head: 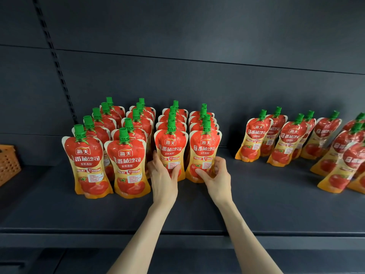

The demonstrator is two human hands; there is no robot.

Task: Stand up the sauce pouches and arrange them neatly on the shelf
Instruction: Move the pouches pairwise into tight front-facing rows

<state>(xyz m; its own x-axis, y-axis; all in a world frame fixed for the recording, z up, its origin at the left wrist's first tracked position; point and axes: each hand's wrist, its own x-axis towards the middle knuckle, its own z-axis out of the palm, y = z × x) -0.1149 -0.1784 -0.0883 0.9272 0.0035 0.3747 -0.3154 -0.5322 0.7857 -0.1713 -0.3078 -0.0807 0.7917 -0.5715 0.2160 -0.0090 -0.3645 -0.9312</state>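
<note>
Red and yellow tomato sauce pouches with green caps stand on a dark shelf (266,204). At the left they form several neat rows running front to back. My left hand (163,178) grips the lower part of the front pouch of the third row (170,143). My right hand (216,177) grips the lower part of the front pouch of the fourth row (205,147). Both pouches are upright. A looser group of pouches (292,139) stands to the right, several of them leaning.
An orange perforated basket (7,165) sits at the far left edge of the shelf. The shelf's back panel rises behind the pouches, with a slotted upright (57,64) at the left. Bare shelf surface lies between the two groups of pouches and along the front edge.
</note>
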